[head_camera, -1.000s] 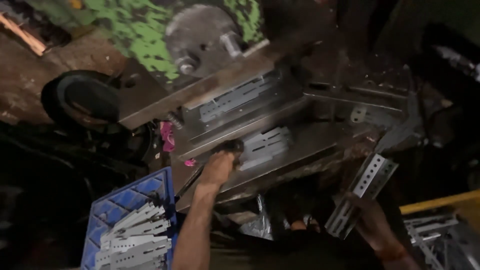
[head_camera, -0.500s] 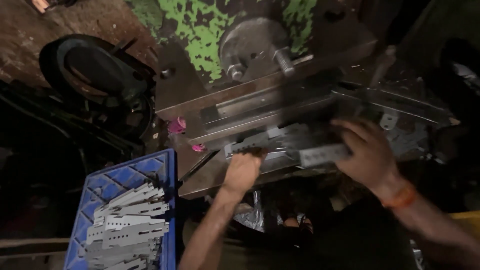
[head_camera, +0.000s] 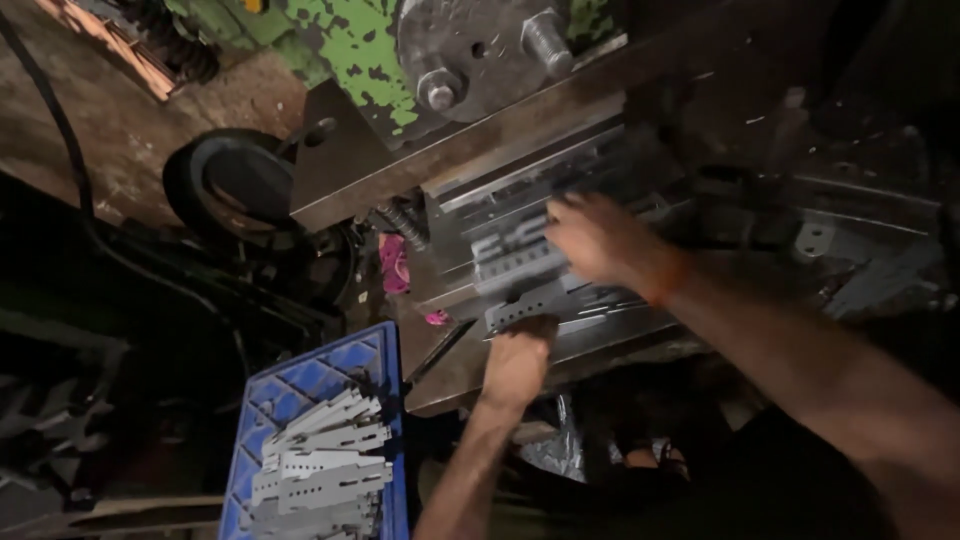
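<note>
Since half a second ago the right hand (head_camera: 598, 240) has slid leftward across the press bed (head_camera: 520, 340), from over the right part of the die to its middle, and the camera has drawn closer. That hand now lies palm down on the ribbed die block (head_camera: 510, 250), fingers spread and blurred; whether they grip anything I cannot tell. An orange band sits at its wrist.

The left hand (head_camera: 518, 360) comes up from below the bed's front edge, fingers curled shut around the near end of a punched metal strip (head_camera: 530, 305). The strip lies flat on the bed, just in front of the die block and just below the right hand, its holed end pointing left.

Left of the bed and lower stands a blue crate (head_camera: 300, 385) with a stack of like strips (head_camera: 320, 465) lying in it. Beside the bed's left edge hangs a pink rag (head_camera: 393, 265). Above the bed rises the press body, its green paint (head_camera: 360, 45) chipped, with a grey round plate and bolts (head_camera: 480, 45). Up and left of the bed lies a black tyre (head_camera: 235, 185) on the dirt floor
</note>
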